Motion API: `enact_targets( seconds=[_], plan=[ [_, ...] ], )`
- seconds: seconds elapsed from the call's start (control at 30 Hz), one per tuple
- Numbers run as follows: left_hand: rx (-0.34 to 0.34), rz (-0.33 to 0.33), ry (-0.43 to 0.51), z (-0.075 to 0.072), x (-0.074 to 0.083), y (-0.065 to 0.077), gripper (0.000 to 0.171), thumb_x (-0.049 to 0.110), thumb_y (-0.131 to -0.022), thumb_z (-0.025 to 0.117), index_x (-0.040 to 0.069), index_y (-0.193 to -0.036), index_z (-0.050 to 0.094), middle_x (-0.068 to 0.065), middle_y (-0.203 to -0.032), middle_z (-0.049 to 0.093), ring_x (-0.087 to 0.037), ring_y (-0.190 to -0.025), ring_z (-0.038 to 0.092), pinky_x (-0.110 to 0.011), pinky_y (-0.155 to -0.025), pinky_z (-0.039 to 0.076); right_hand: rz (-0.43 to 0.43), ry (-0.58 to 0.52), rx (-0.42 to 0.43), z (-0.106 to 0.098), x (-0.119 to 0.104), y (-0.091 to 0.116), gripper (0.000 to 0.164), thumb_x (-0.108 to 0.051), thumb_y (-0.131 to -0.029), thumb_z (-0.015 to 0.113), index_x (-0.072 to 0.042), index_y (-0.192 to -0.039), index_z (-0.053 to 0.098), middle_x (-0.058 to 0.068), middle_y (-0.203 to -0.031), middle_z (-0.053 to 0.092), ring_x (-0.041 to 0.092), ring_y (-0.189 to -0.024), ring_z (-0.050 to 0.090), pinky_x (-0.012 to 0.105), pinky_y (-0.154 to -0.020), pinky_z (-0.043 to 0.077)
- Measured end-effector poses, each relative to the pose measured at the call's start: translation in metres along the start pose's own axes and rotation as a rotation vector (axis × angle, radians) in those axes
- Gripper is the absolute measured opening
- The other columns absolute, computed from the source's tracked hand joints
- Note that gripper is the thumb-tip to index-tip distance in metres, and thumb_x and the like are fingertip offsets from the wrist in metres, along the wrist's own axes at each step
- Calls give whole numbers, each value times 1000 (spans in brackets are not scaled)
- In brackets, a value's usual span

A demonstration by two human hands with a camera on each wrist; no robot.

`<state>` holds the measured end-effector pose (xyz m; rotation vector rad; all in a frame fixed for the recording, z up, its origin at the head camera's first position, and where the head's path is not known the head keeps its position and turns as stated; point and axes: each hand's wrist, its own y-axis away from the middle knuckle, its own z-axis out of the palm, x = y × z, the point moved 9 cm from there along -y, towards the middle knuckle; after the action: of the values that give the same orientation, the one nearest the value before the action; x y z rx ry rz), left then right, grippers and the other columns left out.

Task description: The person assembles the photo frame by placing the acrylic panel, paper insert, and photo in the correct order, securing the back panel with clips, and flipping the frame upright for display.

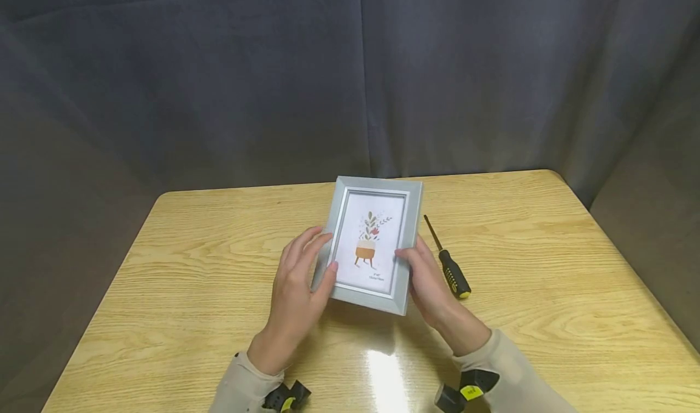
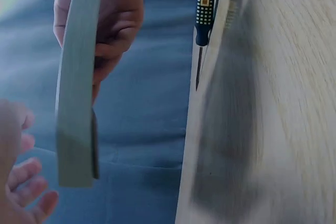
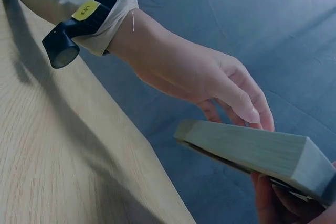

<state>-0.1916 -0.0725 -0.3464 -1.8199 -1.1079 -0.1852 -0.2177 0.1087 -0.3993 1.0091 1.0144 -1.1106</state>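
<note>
A grey picture frame (image 1: 377,184) with a silver inner border is held tilted above the table, its front turned up. Behind its pane shows a printed card (image 1: 365,252) with a plant in an orange pot. My right hand (image 1: 434,288) grips the frame's right side, thumb on the front and fingers behind. At the opposite side, my left hand (image 1: 298,285) has its fingers spread beside the edge. The left wrist view shows a gap between the left fingers (image 2: 31,182) and the frame (image 2: 77,87). In the right wrist view, the frame's back is mostly hidden.
A screwdriver (image 1: 452,272) with a black and yellow handle lies on the wooden table (image 1: 547,267), right of the frame. Dark grey cloth (image 1: 246,97) hangs behind the table and at its sides. Each wrist wears a small black camera (image 1: 287,396).
</note>
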Motion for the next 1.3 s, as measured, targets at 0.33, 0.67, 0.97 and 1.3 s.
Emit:
enact_targets(
  seconds=[0.33,0.67,0.97,1.3],
  plan=[
    [-110,-315,258,-2,-5,-4,46,9,-92,55,3,-137,47,-16,-112,65,-21,-92,61,-37,-77,51,-59,-25,1,1,-7,1,59,-12,-94,27,-29,-151,20,16,-128,46,25,-106,55,42,-85,49],
    [-252,-471,705,27,-35,9,56,14,-94,54,16,-146,34,-21,-109,66,-23,-85,68,-37,-69,56,-81,25,19,-4,-10,1,57,-16,-97,24,-30,-152,18,15,-127,48,22,-98,60,38,-76,53],
    [-259,-441,840,29,-34,9,63,14,-91,58,9,-148,31,-27,-116,62,-28,-90,68,-40,-71,55,-97,30,-15,-7,-10,-2,52,-21,-100,25,-28,-151,20,13,-124,49,19,-99,59,35,-78,52],
    [-146,-464,800,21,-42,8,63,13,-90,60,7,-146,34,-25,-113,64,-27,-92,67,-38,-73,54,-122,69,-26,-3,-13,-6,43,-28,-101,37,-21,-143,32,14,-110,59,19,-87,64,36,-73,54]
  ],
)
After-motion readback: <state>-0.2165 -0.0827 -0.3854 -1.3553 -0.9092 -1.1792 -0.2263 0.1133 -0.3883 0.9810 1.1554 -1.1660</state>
